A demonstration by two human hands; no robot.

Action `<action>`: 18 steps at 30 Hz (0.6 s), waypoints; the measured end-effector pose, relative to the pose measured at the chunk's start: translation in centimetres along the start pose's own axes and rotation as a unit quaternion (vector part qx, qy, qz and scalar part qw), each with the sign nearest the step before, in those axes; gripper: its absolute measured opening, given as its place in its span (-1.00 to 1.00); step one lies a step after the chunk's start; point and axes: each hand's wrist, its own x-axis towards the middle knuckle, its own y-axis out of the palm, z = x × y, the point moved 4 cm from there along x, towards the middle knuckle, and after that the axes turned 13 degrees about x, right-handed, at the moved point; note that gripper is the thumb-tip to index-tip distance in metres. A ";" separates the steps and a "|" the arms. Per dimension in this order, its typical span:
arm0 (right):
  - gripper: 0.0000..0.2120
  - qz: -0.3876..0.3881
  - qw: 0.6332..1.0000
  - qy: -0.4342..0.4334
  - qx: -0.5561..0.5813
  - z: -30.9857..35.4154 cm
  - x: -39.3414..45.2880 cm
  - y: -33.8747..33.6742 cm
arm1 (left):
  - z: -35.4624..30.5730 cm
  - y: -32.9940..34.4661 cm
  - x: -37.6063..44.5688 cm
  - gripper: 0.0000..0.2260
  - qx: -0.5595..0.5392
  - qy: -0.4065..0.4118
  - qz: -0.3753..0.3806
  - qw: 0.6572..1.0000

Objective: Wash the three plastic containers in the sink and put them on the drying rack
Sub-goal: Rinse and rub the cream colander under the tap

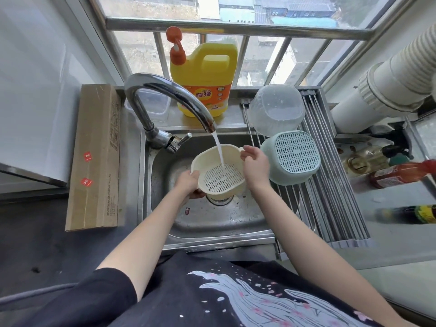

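Over the sink (250, 223), the left hand (188, 182) grips the near-left rim of a cream perforated strainer basket (220, 172), while the right hand (256, 162) curls round its right rim. Water from the faucet (165, 90) streams into the basket. On the drying rack (330, 185) along the sink's right edge, a clear container (277, 109) and a pale blue-green strainer basket (292, 156) rest upside down.
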 end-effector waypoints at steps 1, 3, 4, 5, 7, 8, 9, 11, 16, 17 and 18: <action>-0.64 0.015 0.999 -0.014 -0.043 0.1 0.2 0.1 | 0.1 0.2 -0.1 -0.77 0.000 -0.007 0.004 1.000; -0.65 0.097 0.971 -0.067 -0.206 -0.2 0.7 0.8 | 0.1 0.4 -0.3 -0.81 0.003 -0.021 0.001 1.000; -0.63 0.166 0.936 -0.086 -0.299 -0.8 0.8 1.4 | 0.0 0.4 -0.3 -0.82 0.008 -0.027 -0.005 1.000; -0.60 0.242 0.890 -0.090 -0.376 -1.7 0.9 2.1 | -0.1 0.3 -0.4 -0.82 0.020 -0.031 -0.012 0.999; -0.51 0.356 0.798 -0.067 -0.481 -3.1 0.7 2.9 | -0.5 0.0 -0.5 -0.78 0.061 -0.026 -0.025 0.997; -0.49 0.390 0.759 -0.057 -0.519 -3.5 0.7 3.1 | -0.7 -0.3 -0.6 -0.77 0.087 -0.021 -0.028 0.996; -0.50 0.412 0.734 -0.048 -0.538 -3.5 0.7 3.3 | -0.9 -0.5 -0.7 -0.79 0.112 -0.016 -0.026 0.993; -0.50 0.445 0.697 -0.060 -0.559 -3.6 0.9 3.7 | -1.5 -0.7 -1.4 -0.85 0.150 -0.008 0.002 0.989; -0.46 0.453 0.612 -0.176 -0.624 -3.2 1.4 3.8 | -1.9 -1.6 -1.0 -0.84 0.178 0.044 -0.016 0.983; -0.52 0.431 0.624 -0.158 -0.632 -3.0 1.6 3.7 | -2.1 -1.7 -0.9 -0.82 0.192 0.068 -0.052 0.978; -0.53 0.394 0.632 -0.161 -0.648 -2.8 1.9 3.6 | -2.2 -1.8 -0.8 -0.78 0.210 0.088 -0.088 0.970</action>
